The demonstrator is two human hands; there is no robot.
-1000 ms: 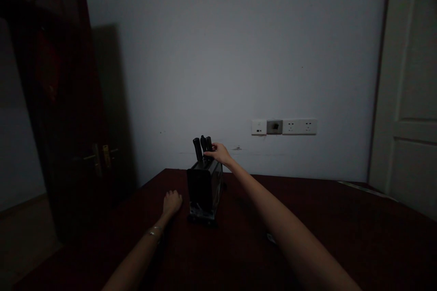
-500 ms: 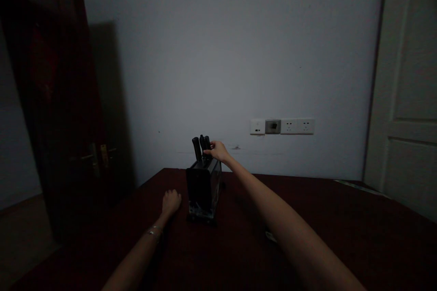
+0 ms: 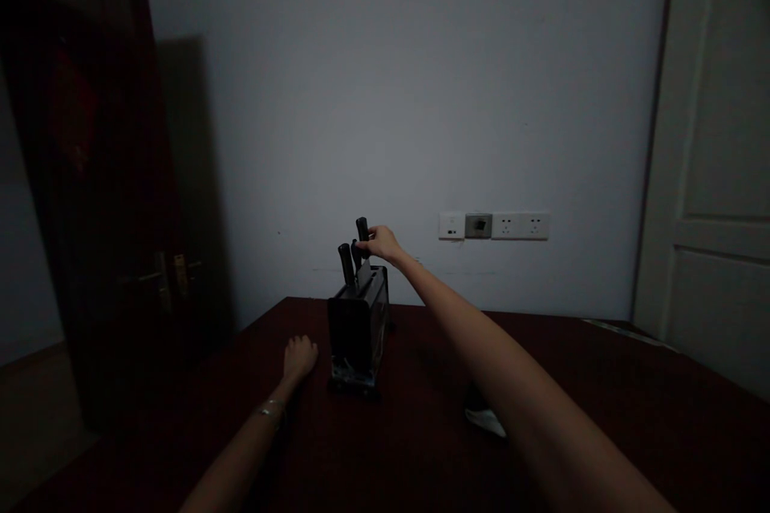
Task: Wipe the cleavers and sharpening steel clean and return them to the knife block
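My right hand [image 3: 382, 244] is closed on the black handle of a knife [image 3: 362, 228]. Part of its grey blade shows above the top of a dark knife block [image 3: 352, 334], and the lower part is hidden inside. Two other black handles rise from the block beside it, the nearer one [image 3: 346, 263] leaning slightly left. To the left of the block, apart from it, my left hand [image 3: 301, 356] lies palm down on the table with its fingers forward and nothing visible in it. A bracelet circles that wrist.
The dark red table [image 3: 415, 449] reaches to a pale wall with a row of sockets [image 3: 520, 225]. A dark object with a pale, shiny part [image 3: 486, 421] lies beside my right forearm, partly hidden. Doors stand at left and right. The room is dim.
My right hand has risen with the knife, so some of its blade now shows above the block. My left hand stays put. More of the shiny object by my right forearm is visible.
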